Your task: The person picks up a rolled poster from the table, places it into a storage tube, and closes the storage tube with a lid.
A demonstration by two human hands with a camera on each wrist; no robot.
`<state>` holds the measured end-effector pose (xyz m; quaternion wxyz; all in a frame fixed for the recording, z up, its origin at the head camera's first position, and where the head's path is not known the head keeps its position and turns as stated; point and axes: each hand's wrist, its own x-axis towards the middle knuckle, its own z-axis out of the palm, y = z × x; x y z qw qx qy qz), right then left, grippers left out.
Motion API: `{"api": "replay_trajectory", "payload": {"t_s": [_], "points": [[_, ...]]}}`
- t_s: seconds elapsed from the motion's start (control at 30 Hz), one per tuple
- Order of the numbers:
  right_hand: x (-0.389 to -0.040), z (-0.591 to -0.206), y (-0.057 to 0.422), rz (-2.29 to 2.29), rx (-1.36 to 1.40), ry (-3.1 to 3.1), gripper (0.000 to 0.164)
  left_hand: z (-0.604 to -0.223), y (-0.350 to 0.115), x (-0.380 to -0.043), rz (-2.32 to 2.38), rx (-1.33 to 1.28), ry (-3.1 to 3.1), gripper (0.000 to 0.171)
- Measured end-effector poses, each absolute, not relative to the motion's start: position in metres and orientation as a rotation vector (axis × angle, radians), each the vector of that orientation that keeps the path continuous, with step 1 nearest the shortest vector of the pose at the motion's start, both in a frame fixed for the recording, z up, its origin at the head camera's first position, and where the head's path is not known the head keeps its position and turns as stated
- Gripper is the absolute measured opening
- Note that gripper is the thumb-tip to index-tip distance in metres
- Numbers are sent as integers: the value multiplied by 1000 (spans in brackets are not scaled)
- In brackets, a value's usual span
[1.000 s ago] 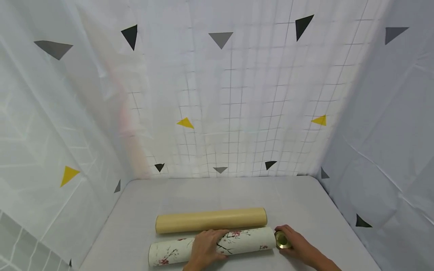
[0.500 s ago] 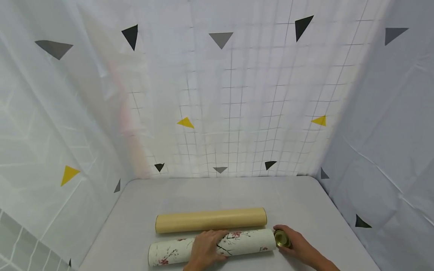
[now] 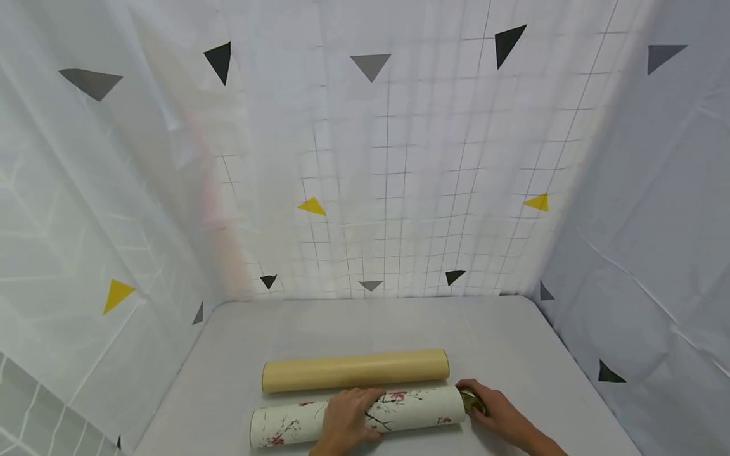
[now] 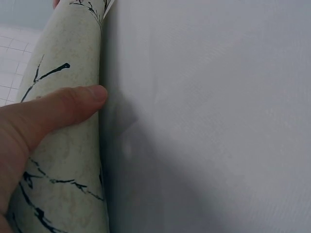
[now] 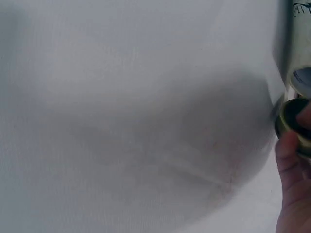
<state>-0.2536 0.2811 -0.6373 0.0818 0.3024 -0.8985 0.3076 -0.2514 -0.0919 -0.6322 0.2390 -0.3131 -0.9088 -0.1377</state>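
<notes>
A white cardboard tube (image 3: 424, 408) printed with red blossoms and dark branches lies across the table in the head view. My left hand (image 3: 345, 415) grips it near its middle, with the thumb (image 4: 77, 104) laid over the near side in the left wrist view. At its right end, my right hand (image 3: 497, 411) holds a round gold metal cap (image 3: 472, 401) by the rim. The right wrist view has the tube's open end (image 5: 302, 80) beside the tilted cap (image 5: 286, 124); part of both is cut off there, and whether they touch I cannot tell.
A plain tan tube (image 3: 353, 372) lies just behind the printed one, roughly parallel. The white table (image 3: 365, 323) ends at a white back sheet with grid lines and triangles (image 3: 312, 206). Similar sheets hang on the left and right.
My right hand has moved slightly left and turned the gold cap, so its face shows less toward the head camera. The left hand and both tubes have barely moved.
</notes>
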Motion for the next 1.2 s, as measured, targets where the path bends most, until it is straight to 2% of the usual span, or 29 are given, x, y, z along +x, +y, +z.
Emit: {"api": "replay_trajectory", "payload": {"t_s": [0.2,0.7,0.93,1.2], "points": [[-252,-638,279,854,892,-2738,36,-631,-91,-251,-399,-866,-2521,85],[-243,-633,268,830,439,-2915,40,-631,-88,-254,-373,-862,-2490,87],[-244,-633,260,970,259,-2881,35,-633,-85,-253,-386,-852,-2471,87],[-251,-626,253,1480,150,-2817,45,-626,-82,-255,-406,-829,-2438,87]]}}
